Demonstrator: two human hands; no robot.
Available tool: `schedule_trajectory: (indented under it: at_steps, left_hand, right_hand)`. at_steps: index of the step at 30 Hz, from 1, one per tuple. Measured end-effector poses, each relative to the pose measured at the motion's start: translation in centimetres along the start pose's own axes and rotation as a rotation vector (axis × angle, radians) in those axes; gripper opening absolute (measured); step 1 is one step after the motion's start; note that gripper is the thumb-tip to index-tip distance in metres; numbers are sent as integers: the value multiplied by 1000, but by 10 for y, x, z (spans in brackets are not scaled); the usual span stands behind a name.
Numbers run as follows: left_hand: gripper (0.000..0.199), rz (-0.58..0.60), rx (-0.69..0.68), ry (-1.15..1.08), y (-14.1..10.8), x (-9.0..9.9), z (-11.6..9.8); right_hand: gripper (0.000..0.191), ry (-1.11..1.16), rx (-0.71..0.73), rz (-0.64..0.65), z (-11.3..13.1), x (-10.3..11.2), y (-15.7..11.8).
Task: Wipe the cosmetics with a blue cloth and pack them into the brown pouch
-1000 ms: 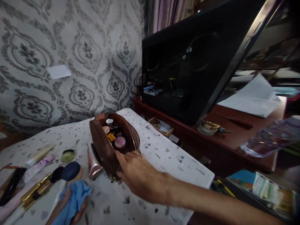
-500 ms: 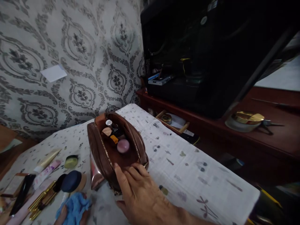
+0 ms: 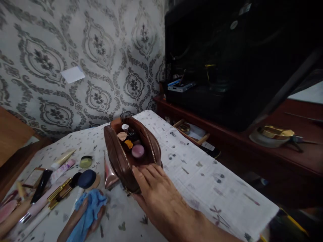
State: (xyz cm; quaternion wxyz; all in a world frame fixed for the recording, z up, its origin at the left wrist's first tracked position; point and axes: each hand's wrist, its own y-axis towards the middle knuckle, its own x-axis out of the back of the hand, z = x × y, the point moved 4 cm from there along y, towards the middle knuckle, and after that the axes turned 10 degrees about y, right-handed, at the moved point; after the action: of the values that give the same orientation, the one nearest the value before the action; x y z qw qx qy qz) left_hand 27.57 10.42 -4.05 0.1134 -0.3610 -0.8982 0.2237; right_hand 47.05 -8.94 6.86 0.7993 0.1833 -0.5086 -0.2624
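A brown leather makeup bag stands unzipped on the patterned white cloth. Inside it lie a round pink item, a small orange item and a bottle with a silver cap. My right hand grips the bag's near end, fingers over the rim and thumb on the outside. At the lower left, a crumpled blue cloth is bunched in my left hand. Beside the bag's left side rests a shiny pink tube. A dark-lidded jar sits just beyond the blue cloth.
Several cosmetics are spread at left, among them a cream tube, a green jar, a black case and gold tubes. A large dark screen stands on a red-brown shelf at right, above an open drawer.
The view has turned a little left, so everything sits further right. My left hand with the blue cloth shows more fully. My right hand stays on the bag's near rim.
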Motion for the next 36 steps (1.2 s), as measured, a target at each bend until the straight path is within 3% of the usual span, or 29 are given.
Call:
schedule_trajectory:
  at_steps: [2,6,14,20,25,28,33,36]
  left_hand:
    - [60,82,-73,-17,-1,-5,-4]
    - [68,172,-88,1,0,-8,-4]
    - [66,195,-117,50,-5,-10,-3]
    - [67,92,-127,10,-15,-15,-7]
    - [66,36,-62,0,-12,-11,1]
    - [62,43,-127,39,-13,-12,-1]
    - [60,-184,-274,183,-23,0,-21]
    - [47,-253,-467,457,-31,10,-39]
  right_hand:
    - [45,-17,5,-17,2,1,0]
    - [41,-55,38,-112,9,-2,-2]
    - [29,31,108,-310,40,-10,-2]
    - [25,200,239,-150,69,-35,6]
    - [21,198,228,-192,68,-40,17]
    - [23,260,262,-115,64,-49,16]
    - [29,334,266,85,55,-81,1]
    - [27,346,247,162,49,-97,-8]
